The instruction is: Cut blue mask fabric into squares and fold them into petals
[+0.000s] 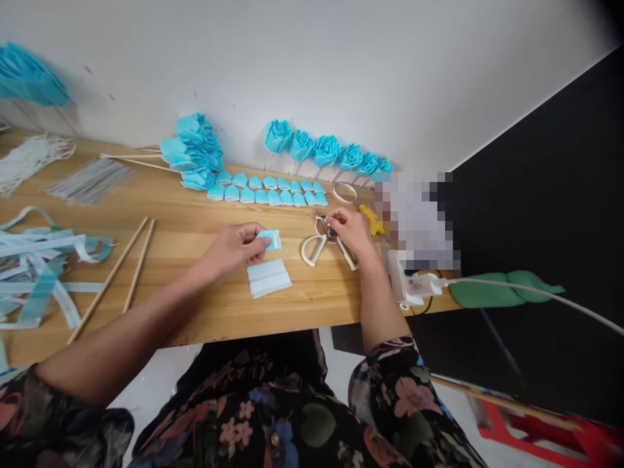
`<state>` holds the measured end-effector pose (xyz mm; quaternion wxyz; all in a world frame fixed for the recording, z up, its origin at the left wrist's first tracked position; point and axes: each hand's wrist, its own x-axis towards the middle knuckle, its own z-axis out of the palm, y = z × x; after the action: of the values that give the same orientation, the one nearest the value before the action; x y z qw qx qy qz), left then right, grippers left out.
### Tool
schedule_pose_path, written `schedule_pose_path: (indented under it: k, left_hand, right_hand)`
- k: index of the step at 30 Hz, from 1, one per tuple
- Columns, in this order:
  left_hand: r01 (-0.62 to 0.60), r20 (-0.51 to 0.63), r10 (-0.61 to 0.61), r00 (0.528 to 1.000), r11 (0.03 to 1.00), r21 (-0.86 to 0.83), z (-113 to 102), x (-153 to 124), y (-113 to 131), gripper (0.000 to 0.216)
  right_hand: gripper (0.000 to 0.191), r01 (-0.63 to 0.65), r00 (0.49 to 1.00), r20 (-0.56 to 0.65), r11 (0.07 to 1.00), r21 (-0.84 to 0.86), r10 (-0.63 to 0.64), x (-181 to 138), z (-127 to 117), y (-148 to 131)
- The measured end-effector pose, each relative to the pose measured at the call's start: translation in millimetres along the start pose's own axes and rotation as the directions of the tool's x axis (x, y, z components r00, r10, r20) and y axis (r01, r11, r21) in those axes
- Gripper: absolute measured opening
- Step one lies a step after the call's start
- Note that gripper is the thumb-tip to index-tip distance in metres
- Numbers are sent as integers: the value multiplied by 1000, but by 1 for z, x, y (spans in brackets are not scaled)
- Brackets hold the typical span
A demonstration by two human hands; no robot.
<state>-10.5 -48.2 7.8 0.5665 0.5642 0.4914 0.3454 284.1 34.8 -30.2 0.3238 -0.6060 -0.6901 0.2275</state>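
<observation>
My left hand (240, 246) pinches a small folded piece of light-blue mask fabric (274, 240), which has a white strip on it. Below it, a flat pleated pale-blue fabric sheet (269, 278) lies on the wooden table. My right hand (348, 229) has its fingertips pressed together over white-handled scissors (313, 252), whose handles are spread wide apart. What those fingertips hold, if anything, is too small to make out; the hand partly hides the scissors. Behind both hands sit two rows of folded blue petals (260, 196).
Blue fabric roses (325, 151) on sticks lean along the wall, with a bunched group (195, 153) farther left. A yellow glue gun (371, 221), tape roll (345, 192) and white power strip (414, 286) are right. Left are wooden sticks (113, 273), fabric strips (43, 260) and grey wires (90, 182).
</observation>
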Motion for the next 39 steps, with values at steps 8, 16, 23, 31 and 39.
schedule_pose_path:
  k: [8, 16, 23, 31, 39]
  left_hand:
    - [-17, 16, 16, 1000, 1000, 23, -2, -2, -1, 24]
    - [27, 37, -24, 999, 998, -60, 0, -1, -1, 23]
    - [52, 97, -42, 994, 992, -112, 1, -2, -3, 22]
    - [56, 137, -34, 990, 986, -159, -1, 0, -6, 25]
    - [60, 124, -41, 991, 986, -156, -3, 0, -3, 30]
  right_hand:
    - [7, -196, 979, -34, 971, 138, 203, 3, 8, 0]
    - [16, 378, 877, -300, 924, -53, -376, -26, 13, -56]
    - [12, 784, 593, -105, 603, -147, -798, -42, 19, -110]
    - [16, 789, 561, -172, 586, -183, -809, -40, 38, -99]
    - [21, 806, 536, -130, 551, -215, -834, -44, 38, -94]
